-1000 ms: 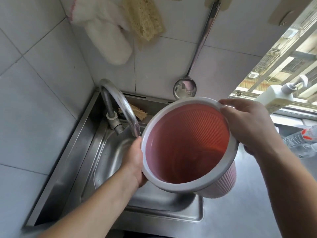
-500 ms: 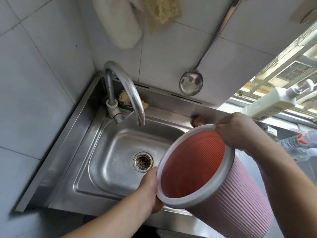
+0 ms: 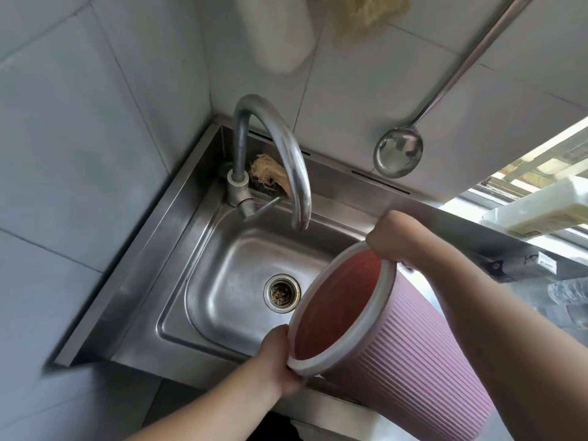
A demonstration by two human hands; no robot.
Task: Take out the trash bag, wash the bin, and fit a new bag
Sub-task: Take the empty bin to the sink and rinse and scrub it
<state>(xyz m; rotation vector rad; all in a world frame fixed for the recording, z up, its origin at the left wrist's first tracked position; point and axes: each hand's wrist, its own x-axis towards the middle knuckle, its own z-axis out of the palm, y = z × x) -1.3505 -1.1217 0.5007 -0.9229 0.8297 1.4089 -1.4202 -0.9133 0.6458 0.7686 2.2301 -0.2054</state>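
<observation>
Now both hands tilt the pink bin (image 3: 413, 351) over the sink (image 3: 222, 281).

no legible text, bottle label (image 3: 534, 232) blurred

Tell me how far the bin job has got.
Done: the bin has no bag inside. In hand: left hand and right hand grip its rim, tipping it toward the sink. Left: fitting a new bag; none is visible.
</observation>
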